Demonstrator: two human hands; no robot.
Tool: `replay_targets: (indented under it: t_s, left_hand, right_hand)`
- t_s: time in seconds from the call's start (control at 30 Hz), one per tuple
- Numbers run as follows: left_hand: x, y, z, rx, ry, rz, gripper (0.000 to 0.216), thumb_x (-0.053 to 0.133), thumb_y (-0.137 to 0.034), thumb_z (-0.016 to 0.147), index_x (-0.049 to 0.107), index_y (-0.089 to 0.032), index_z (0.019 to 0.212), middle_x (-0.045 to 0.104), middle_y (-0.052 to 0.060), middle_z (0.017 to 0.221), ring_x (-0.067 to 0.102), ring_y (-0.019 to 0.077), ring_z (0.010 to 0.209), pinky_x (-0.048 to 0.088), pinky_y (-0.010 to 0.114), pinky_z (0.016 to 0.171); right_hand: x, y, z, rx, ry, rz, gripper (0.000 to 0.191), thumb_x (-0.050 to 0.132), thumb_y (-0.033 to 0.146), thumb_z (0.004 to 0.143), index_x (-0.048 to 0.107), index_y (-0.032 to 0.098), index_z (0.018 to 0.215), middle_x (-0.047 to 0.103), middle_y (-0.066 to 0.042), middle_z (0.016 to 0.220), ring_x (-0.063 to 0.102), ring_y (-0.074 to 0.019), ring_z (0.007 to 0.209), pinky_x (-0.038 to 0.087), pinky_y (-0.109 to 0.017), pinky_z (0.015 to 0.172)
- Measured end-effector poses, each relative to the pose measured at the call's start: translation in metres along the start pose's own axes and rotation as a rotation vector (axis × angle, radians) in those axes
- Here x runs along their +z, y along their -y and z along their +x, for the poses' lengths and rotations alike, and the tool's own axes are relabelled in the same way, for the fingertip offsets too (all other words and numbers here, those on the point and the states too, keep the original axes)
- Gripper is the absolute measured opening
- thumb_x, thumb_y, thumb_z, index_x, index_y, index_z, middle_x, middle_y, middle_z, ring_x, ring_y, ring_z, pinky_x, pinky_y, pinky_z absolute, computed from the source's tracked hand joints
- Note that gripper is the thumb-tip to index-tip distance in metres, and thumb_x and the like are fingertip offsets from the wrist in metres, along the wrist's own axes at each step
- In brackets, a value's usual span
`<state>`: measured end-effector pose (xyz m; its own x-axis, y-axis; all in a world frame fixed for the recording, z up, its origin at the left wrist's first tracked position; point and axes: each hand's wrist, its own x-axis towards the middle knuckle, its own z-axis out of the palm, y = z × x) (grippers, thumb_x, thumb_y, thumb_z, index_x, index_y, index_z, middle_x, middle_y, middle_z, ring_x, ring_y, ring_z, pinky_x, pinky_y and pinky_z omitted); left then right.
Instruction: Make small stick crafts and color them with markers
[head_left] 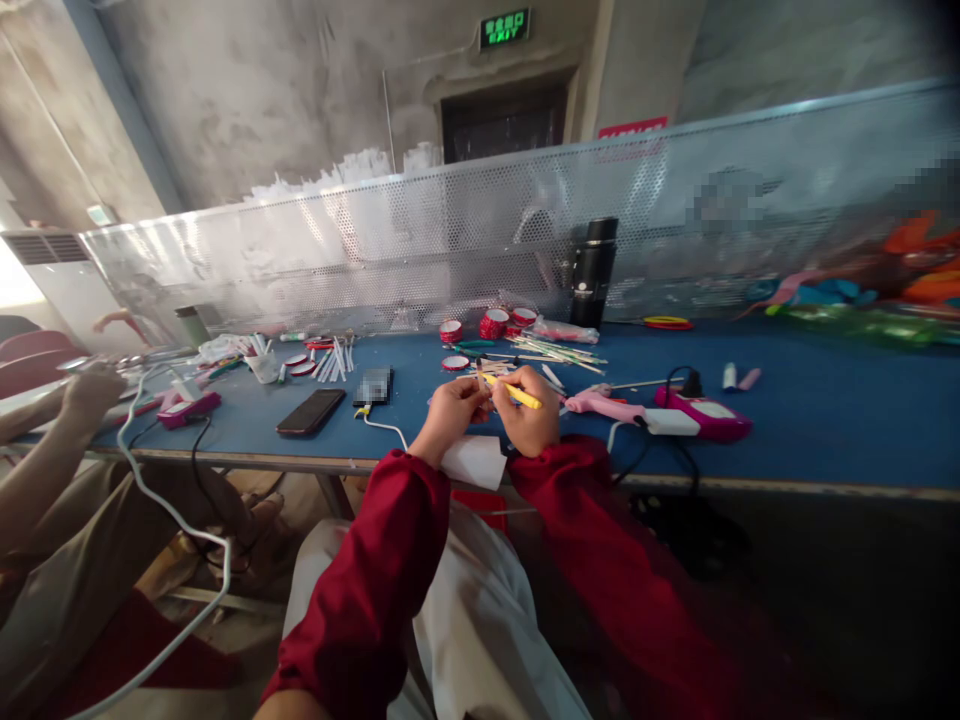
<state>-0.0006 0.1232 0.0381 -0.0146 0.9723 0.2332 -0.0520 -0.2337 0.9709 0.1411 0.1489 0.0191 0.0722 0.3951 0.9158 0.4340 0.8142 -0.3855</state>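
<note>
My right hand (531, 415) is closed round a yellow pen (523, 396), whose tip points left toward my other hand. Fingers pinched together, my left hand (456, 408) holds a small piece that is too small to make out. The two hands nearly meet above the front edge of the blue table (420, 400). Beneath them, a white sheet of paper (476, 462) juts over the edge. Right of my right hand lies a pink glue gun (607, 404). Thin sticks (559, 350) are spread just behind my hands.
Red-and-white tape rolls (493, 324) and a black thermos (595, 272) stand at the back before a perforated metal screen (300, 250). A phone (310, 411) and a cabled black device (373, 386) lie left. A magenta box (709, 415) sits right. A co-worker's hand (91, 392) is far left.
</note>
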Motion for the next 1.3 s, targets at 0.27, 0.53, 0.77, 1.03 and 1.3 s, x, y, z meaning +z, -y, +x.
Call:
replay_targets:
  t_s: [0.27, 0.53, 0.77, 1.03, 1.3]
  left_hand:
    - [0.0004, -0.0008, -0.0011, -0.005, 0.003, -0.001, 0.022, 0.081, -0.031, 0.078, 0.065, -0.016, 0.074, 0.064, -0.002, 0.063, 0.058, 0.01, 0.053, 0.047, 0.021, 0.055]
    - [-0.0004, 0.0003, -0.0004, -0.003, 0.007, -0.002, 0.024, 0.081, -0.033, 0.079, 0.066, -0.015, 0.076, 0.065, -0.002, 0.065, 0.058, 0.0092, 0.052, 0.046, 0.021, 0.054]
    - [-0.0016, 0.0016, 0.0004, 0.007, 0.02, -0.002, 0.026, 0.083, -0.035, 0.077, 0.066, -0.015, 0.076, 0.065, -0.001, 0.064, 0.058, 0.0096, 0.053, 0.047, 0.021, 0.054]
    - [-0.0008, 0.0025, 0.0005, 0.017, 0.022, 0.001, 0.029, 0.084, -0.038, 0.076, 0.065, -0.016, 0.074, 0.065, -0.001, 0.065, 0.059, 0.0103, 0.054, 0.049, 0.022, 0.056]
    - [-0.0005, 0.0016, 0.0004, 0.006, 0.015, 0.02, 0.023, 0.08, -0.033, 0.079, 0.066, -0.015, 0.076, 0.065, -0.001, 0.064, 0.058, 0.0092, 0.051, 0.046, 0.02, 0.053]
  right_hand:
    - [-0.0008, 0.0017, 0.0005, -0.029, 0.035, 0.036, 0.013, 0.06, 0.032, 0.093, 0.059, 0.026, 0.082, 0.072, -0.005, 0.08, 0.066, -0.0234, 0.074, 0.053, -0.038, 0.072]
    - [0.0, 0.0011, 0.0002, -0.013, -0.023, 0.035, 0.011, 0.061, 0.03, 0.093, 0.059, 0.026, 0.083, 0.071, -0.003, 0.078, 0.066, -0.0222, 0.072, 0.052, -0.036, 0.071]
    - [-0.0002, 0.0009, 0.0, 0.021, -0.018, 0.02, 0.012, 0.061, 0.03, 0.092, 0.058, 0.026, 0.081, 0.071, -0.003, 0.077, 0.065, -0.0227, 0.073, 0.052, -0.037, 0.071]
    - [0.0, 0.0029, 0.001, -0.045, 0.003, 0.052, 0.011, 0.061, 0.03, 0.093, 0.059, 0.026, 0.082, 0.072, -0.004, 0.078, 0.066, -0.0225, 0.073, 0.053, -0.036, 0.071]
    - [-0.0005, 0.0017, 0.0005, 0.008, -0.029, 0.028, 0.011, 0.062, 0.03, 0.093, 0.06, 0.026, 0.083, 0.072, -0.004, 0.079, 0.066, -0.0225, 0.072, 0.053, -0.037, 0.071]
